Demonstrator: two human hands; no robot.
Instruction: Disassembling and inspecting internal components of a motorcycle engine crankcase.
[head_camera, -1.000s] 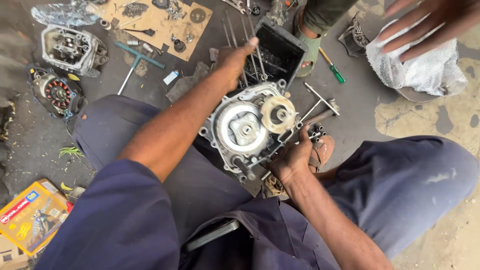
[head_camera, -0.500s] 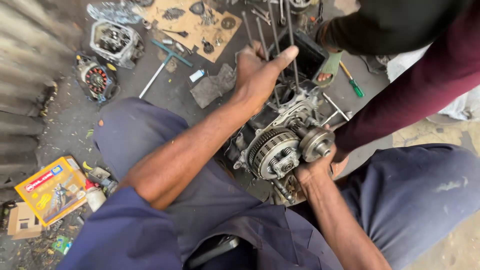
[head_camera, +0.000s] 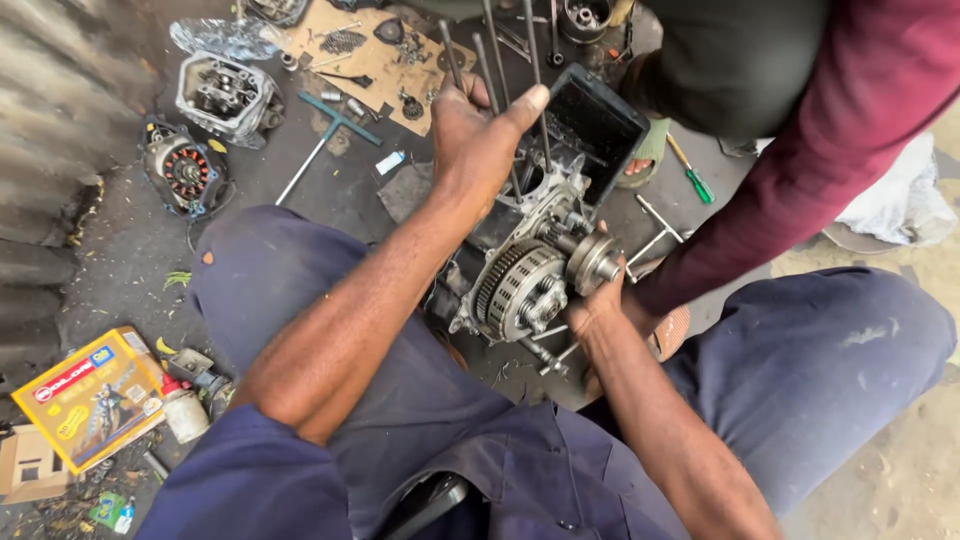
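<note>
1. Between the knees, on the dark oily ground: grey metal motorcycle engine crankcase (head_camera: 530, 270), clutch side up, w/ toothed round clutch basket (head_camera: 520, 290) and smaller round metal gear hub (head_camera: 593, 262) beside it.
2. Left hand (head_camera: 475, 140): fingers curled tight around the long thin steel studs (head_camera: 490, 60) sticking out of the case's far end, thumb laid across them.
3. Right hand (head_camera: 600, 300): under/behind the case at the hub side, fingers pressed on it; exact grip hidden by the hub, can't tell more.
4. Change vs 0.5 s ago: case tipped up further on edge, clutch now faces more sideways, left hand shifted higher on the studs. Vs 1 s ago the flat grey side cover is no longer seen, clutch exposed. Reads as the engine being turned over/repositioned, both hands bearing it.
5. Other person: maroon sleeve (head_camera: 800, 170) reaching in from the right edge, hand hidden behind the case.
6. Around: black rectangular plastic tray (head_camera: 600, 130) just past the case; T-handle wrench (head_camera: 325, 140) and grey cylinder head (head_camera: 222, 95) toward far-left; stator coil w/ copper windings (head_camera: 185, 175) left; yellow cardboard box (head_camera: 90, 395) near-left corner; green-handled screwdriver (head_camera: 692, 178) right of tray.
</note>
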